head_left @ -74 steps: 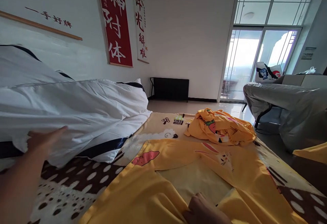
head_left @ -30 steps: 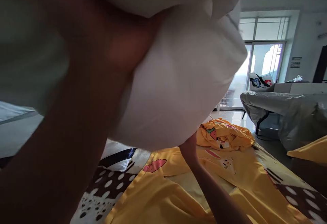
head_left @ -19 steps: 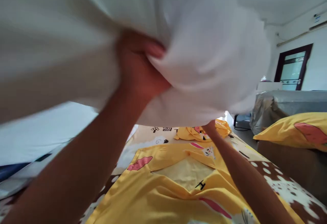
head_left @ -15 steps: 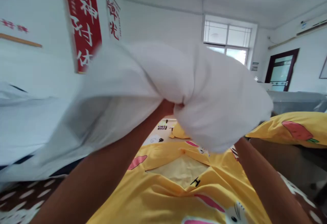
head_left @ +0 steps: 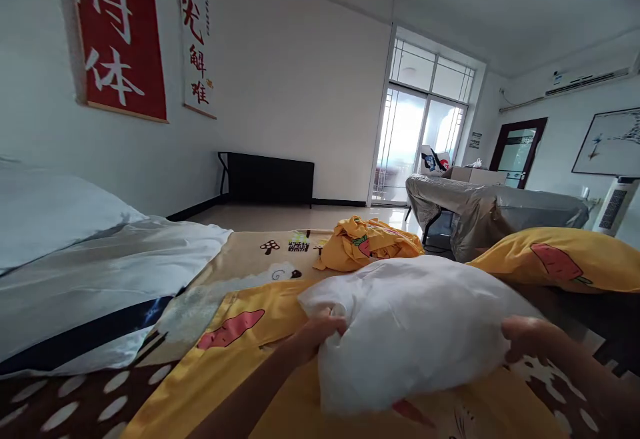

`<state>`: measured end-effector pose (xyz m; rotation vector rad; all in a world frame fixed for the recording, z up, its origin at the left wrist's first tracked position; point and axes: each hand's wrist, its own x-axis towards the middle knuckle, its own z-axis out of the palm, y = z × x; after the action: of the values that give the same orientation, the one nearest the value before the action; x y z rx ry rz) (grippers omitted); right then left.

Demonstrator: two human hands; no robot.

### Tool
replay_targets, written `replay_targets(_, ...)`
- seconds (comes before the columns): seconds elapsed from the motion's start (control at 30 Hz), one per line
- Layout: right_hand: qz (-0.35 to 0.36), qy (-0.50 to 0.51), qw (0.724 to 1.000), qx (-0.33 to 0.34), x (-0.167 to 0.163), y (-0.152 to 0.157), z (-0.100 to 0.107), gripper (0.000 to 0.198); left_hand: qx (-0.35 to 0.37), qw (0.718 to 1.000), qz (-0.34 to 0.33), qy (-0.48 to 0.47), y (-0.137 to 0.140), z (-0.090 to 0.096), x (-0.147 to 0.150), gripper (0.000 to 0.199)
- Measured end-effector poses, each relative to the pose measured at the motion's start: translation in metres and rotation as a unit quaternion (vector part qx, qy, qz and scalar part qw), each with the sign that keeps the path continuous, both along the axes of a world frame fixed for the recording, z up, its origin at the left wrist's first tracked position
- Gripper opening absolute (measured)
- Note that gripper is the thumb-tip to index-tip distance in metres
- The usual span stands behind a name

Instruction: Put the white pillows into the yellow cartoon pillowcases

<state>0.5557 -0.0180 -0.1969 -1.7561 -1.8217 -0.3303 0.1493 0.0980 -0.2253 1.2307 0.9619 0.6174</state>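
A plump white pillow (head_left: pixel 420 325) is held low in front of me, over a yellow cloth (head_left: pixel 200 385) printed with carrots and rabbits. My left hand (head_left: pixel 317 332) is closed on the pillow's left end, bunching the fabric near the corner. At the right end, my right hand (head_left: pixel 533 339) grips the edge, its fingers partly hidden. The pillow covers much of the yellow cloth. Just beyond it lies a crumpled bundle of yellow carrot-print fabric (head_left: pixel 370 242).
White bedding (head_left: pixel 125 259) lies on the left. A yellow carrot-print pillow (head_left: pixel 565 259) is at right. Farther back are furniture under a grey plastic cover (head_left: pixel 495 209), a folded black panel (head_left: pixel 270 179) against the wall, and a glass door (head_left: pixel 425 132).
Both hands have brought the pillow down from in front of my view to above the yellow cloth. It now looks fuller and less twisted. My view has tilted and shifted.
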Motion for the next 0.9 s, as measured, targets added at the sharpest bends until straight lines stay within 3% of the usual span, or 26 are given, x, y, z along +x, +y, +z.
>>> replay_targets(0.07,0.024,-0.081,0.996,-0.035,-0.025,-0.011,-0.013,0.015,-0.025,0.999,-0.027,-0.009,-0.002,-0.007,-0.015,0.046)
replay_targets(0.1,0.032,-0.137,0.99,0.014,-0.047,-0.017,-0.017,0.002,-0.039,0.998,-0.042,-0.037,-0.006,-0.007,-0.02,0.05)
replay_targets(0.13,0.056,-0.19,0.978,0.06,-0.074,-0.024,-0.02,0.013,-0.057,0.995,-0.048,-0.073,-0.011,-0.006,-0.022,0.053)
replay_targets(0.2,0.144,-0.258,0.951,0.09,-0.135,-0.036,-0.023,0.039,-0.099,0.983,-0.027,-0.155,-0.025,0.0,-0.021,0.052)
replay_targets(0.27,0.214,-0.283,0.925,0.136,-0.19,-0.042,-0.026,0.043,-0.139,0.967,0.001,-0.215,-0.04,0.007,-0.016,0.045)
replay_targets(0.33,0.215,-0.282,0.917,0.183,-0.229,-0.039,-0.03,0.043,-0.162,0.951,-0.001,-0.264,-0.053,0.013,-0.014,0.036)
replay_targets(0.4,0.21,-0.259,0.917,0.218,-0.247,-0.027,-0.031,0.044,-0.149,0.946,-0.015,-0.286,-0.059,0.016,-0.017,0.031)
replay_targets(0.47,0.229,-0.205,0.922,0.234,-0.25,-0.012,-0.029,0.04,-0.086,0.96,-0.033,-0.263,-0.056,0.018,-0.028,0.027)
replay_targets(0.57,0.273,-0.091,0.934,0.211,-0.245,0.003,-0.016,0.023,0.094,0.98,-0.041,-0.168,-0.039,0.019,-0.048,0.031)
replay_targets(0.67,0.286,0.011,0.949,0.13,-0.243,0.005,0.002,0.009,0.308,0.946,0.016,-0.097,-0.023,0.017,-0.063,0.023)
replay_targets(0.73,0.302,0.046,0.95,0.067,-0.242,0.002,0.014,0.011,0.418,0.908,-0.009,-0.036,-0.019,0.011,-0.065,0.05)
replay_targets(0.83,0.338,0.044,0.94,-0.022,-0.239,0.001,0.026,0.015,0.464,0.872,-0.145,0.055,-0.019,-0.004,-0.058,0.075)
replay_targets(0.9,0.336,0.034,0.938,-0.079,-0.236,0.005,0.034,0.014,0.459,0.865,-0.181,0.088,-0.02,-0.016,-0.048,0.066)
